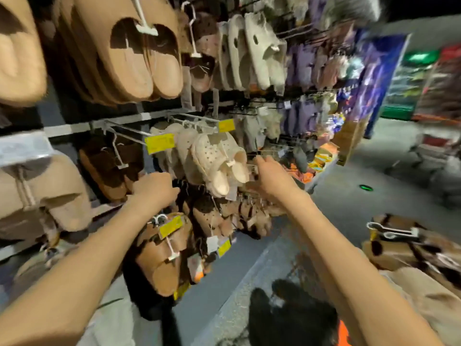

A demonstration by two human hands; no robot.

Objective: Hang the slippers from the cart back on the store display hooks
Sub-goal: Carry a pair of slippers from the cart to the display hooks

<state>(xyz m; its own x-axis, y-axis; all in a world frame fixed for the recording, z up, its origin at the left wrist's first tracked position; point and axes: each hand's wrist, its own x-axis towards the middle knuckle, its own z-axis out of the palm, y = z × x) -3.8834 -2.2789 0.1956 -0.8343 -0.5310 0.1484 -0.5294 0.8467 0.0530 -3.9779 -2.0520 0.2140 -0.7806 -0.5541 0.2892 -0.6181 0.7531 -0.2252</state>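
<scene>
Slippers hang in rows on a store display, seen from the head camera with motion blur. Left hand (153,188) is raised at the middle row, its fingers curled closed just beside a dark black pair (180,189); whether they grip anything cannot be told, since the fingertips are hidden. Right hand (269,174) reaches to the right of the cream perforated clogs (217,163), near a wire display hook (252,167); its fingers are too blurred to tell whether they are open or closed on something. Yellow price tag (159,142) sits at the end of a hook above the left hand. Large tan slippers (129,53) on a white hanger fill the upper left. Brown slippers with straps (159,255) hang below the left forearm. At lower right, more tan and brown slippers (409,248) lie piled, with a white hanger (391,231) on top. Grey floor (349,203) extends to the right.
</scene>
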